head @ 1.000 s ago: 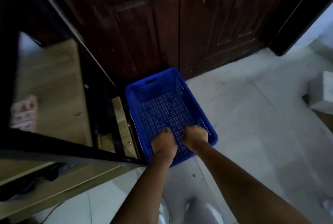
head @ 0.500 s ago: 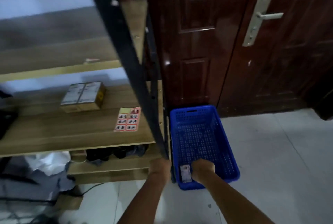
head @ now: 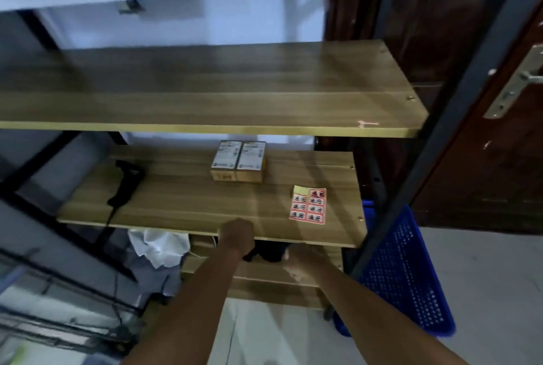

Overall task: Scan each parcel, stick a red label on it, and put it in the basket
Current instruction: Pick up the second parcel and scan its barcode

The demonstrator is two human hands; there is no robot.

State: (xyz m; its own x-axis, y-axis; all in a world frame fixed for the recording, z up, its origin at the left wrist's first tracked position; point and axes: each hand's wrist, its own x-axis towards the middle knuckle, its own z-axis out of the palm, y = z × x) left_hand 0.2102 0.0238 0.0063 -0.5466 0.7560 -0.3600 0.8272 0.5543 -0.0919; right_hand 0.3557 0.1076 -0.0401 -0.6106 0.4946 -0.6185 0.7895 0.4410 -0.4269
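Note:
Two small cardboard parcels [head: 238,161] with white shipping labels lie side by side at the back of the middle shelf [head: 188,206]. A sheet of red labels [head: 308,205] lies on the same shelf to the right. At the shelf's left end rests a black handheld scanner [head: 125,185]. The blue plastic basket [head: 407,273] stands on the floor right of the rack; its inside is hidden. My left hand [head: 236,236] is a closed fist at the shelf's front edge, holding nothing. Just below that edge my right hand [head: 298,262] is blurred, its fingers unclear.
A bare wooden upper shelf [head: 205,91] overhangs the middle one. A dark metal rack post [head: 435,141] runs between shelf and basket. A dark brown door with a metal handle [head: 517,82] stands at the right. White cloth [head: 160,245] and cables lie under the shelf.
Both hands have risen out of the blue basket, where a small parcel was left, up to the front of the middle shelf. The view has swung left and up onto the rack.

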